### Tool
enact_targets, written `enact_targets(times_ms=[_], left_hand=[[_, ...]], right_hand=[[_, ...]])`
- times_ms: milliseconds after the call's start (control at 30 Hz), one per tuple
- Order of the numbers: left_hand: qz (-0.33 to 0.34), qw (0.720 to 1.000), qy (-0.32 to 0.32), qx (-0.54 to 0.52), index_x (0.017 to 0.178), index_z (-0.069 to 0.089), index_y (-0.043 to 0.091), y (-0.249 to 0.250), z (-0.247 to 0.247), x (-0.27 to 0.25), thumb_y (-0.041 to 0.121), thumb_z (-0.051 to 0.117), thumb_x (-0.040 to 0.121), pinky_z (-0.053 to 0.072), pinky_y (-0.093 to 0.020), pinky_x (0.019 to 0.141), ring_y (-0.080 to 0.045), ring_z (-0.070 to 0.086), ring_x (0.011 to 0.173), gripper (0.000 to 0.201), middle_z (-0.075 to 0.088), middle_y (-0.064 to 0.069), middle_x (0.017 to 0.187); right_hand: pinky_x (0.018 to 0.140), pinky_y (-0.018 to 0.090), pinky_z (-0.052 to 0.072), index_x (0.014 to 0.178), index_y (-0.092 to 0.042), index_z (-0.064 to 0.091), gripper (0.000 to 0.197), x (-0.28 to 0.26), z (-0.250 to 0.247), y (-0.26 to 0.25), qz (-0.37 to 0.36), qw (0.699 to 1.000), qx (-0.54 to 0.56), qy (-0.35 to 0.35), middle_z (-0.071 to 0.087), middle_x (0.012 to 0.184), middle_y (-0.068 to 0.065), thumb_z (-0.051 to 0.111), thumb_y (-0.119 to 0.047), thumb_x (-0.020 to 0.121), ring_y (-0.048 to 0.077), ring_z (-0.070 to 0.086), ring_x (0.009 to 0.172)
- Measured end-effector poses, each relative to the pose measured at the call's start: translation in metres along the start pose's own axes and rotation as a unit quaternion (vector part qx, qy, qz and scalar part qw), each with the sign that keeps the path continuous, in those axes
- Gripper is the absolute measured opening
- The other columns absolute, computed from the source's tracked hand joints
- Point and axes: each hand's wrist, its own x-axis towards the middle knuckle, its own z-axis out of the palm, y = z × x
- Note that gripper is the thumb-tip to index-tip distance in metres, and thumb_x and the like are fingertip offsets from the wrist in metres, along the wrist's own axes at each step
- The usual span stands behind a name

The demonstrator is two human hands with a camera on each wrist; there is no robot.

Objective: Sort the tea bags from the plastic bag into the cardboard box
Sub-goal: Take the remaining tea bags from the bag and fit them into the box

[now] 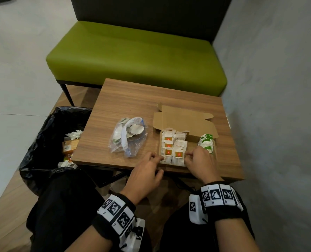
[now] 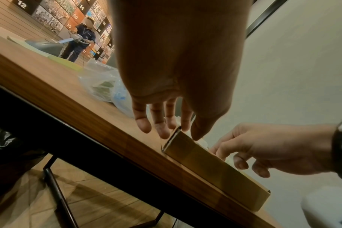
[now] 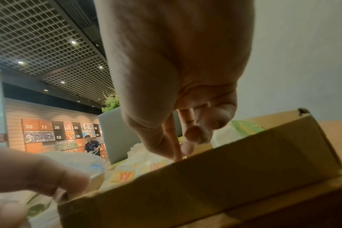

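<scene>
The open cardboard box (image 1: 185,122) lies on the wooden table (image 1: 132,99), its lid folded back. Tea bags with orange labels (image 1: 169,148) fill its left part in two rows. Green-labelled tea bags (image 1: 206,142) sit at its right end. The clear plastic bag (image 1: 127,137), with a few tea bags inside, lies to the left of the box. My left hand (image 1: 160,158) touches the box's near left corner (image 2: 179,128) with fairly straight fingers (image 2: 162,129). My right hand (image 1: 187,155) reaches into the box with curled fingers, thumb and forefinger pinching the front right tea bag (image 1: 178,155).
A bin with a black liner (image 1: 47,142) stands left of the table, with paper scraps inside. A green bench (image 1: 136,57) is behind the table and a grey wall (image 1: 278,106) runs along the right. A person (image 2: 82,38) stands far off in the background.
</scene>
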Motion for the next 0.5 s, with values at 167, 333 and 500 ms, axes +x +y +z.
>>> enact_targets(times_ms=[167,333,500], left_hand=[[0.002,1.0,-0.003,0.005,0.144,0.044,0.029,0.0,-0.001,0.0,0.033,0.057,0.096,0.05,-0.023,0.089,-0.003,0.053,0.1,0.05,0.041,0.013,0.13],[-0.002,1.0,-0.006,0.009,0.145,0.043,0.029,0.0,-0.002,-0.001,0.033,0.057,0.096,0.049,-0.022,0.091,-0.003,0.052,0.105,0.05,0.04,0.012,0.132],[0.0,1.0,-0.008,0.029,0.145,0.043,0.029,0.001,-0.004,-0.001,0.033,0.056,0.097,0.048,-0.021,0.089,-0.005,0.054,0.104,0.05,0.041,0.011,0.134]], right_hand=[[0.073,0.033,0.051,0.119,-0.013,0.067,0.029,0.004,-0.003,0.003,0.059,0.998,0.031,0.013,0.068,0.105,0.009,0.056,-0.027,0.096,0.023,0.061,0.09],[0.075,0.032,0.046,0.107,-0.016,0.063,0.02,0.014,-0.004,-0.006,0.051,0.995,-0.028,-0.086,0.065,0.104,0.005,0.056,-0.029,0.094,0.025,0.057,0.09],[0.075,0.033,0.046,0.11,-0.023,0.067,0.023,0.016,-0.004,-0.013,0.041,0.993,-0.032,-0.106,0.068,0.108,0.005,0.055,-0.031,0.092,0.027,0.063,0.099]])
